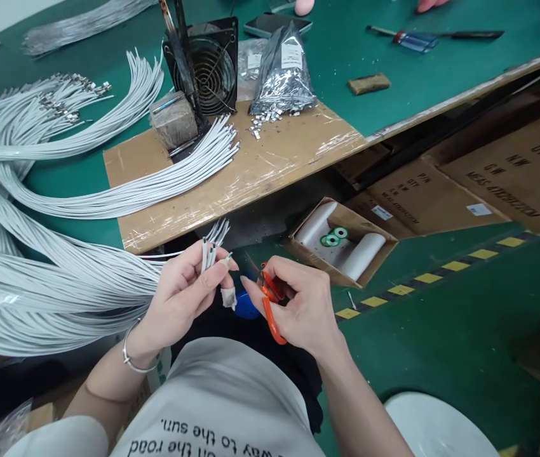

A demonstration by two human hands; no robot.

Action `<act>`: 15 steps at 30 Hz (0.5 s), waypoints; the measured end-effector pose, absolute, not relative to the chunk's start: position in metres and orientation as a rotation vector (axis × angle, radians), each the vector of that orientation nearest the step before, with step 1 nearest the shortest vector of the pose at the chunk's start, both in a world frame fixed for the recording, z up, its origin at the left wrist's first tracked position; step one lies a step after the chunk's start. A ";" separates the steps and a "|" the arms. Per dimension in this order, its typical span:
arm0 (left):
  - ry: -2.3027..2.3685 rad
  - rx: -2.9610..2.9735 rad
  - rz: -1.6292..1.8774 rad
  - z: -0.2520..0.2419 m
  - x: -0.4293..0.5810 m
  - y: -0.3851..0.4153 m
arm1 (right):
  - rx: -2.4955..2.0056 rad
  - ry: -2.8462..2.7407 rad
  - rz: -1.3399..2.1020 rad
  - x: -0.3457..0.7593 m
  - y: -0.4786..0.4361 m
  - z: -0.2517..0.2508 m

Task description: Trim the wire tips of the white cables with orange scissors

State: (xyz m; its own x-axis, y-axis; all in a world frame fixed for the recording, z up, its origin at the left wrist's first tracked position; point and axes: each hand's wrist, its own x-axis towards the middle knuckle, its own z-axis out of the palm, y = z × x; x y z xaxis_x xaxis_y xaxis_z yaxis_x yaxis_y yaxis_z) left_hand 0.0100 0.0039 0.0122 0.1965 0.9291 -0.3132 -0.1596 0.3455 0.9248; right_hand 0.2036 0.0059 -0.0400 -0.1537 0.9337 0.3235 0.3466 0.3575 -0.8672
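My left hand (184,285) pinches several grey cable ends (209,254) above my lap. Green tips show where the outer sheath stops, and one fingertip has a pale wrapping (229,297) on it. In my right hand (304,298) is a pair of orange-handled scissors (274,320), held just right of the cable ends and apart from them. The blades point up and left, partly hidden by my fingers. From the left hand the cables run back into a large grey cable bundle (60,285) hanging over the table's edge.
A cardboard sheet (293,149) lies along the edge of the green table (346,38), bearing another cable bundle (155,187). Behind stand a black fan (208,70), a soldering stand block (173,119) and a silvery bag (284,76). An open carton (370,276) with rolls sits below right.
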 end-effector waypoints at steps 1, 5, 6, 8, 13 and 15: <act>1.084 0.893 0.919 0.014 0.009 0.004 | -1.125 -1.711 0.779 0.203 0.006 -0.040; 1.073 0.890 0.896 0.018 0.005 0.005 | -1.079 -1.760 0.688 0.201 0.007 -0.041; 1.071 0.884 0.894 0.018 0.004 0.006 | -1.076 -1.768 0.671 0.201 0.007 -0.042; 1.065 0.869 0.889 0.020 0.003 0.006 | -1.070 -1.782 0.650 0.200 0.007 -0.042; 1.051 0.822 0.866 0.024 0.002 0.007 | -1.048 -1.810 0.615 0.198 0.008 -0.040; 1.043 0.810 0.870 0.024 0.002 0.007 | -1.052 -1.812 0.602 0.198 0.009 -0.040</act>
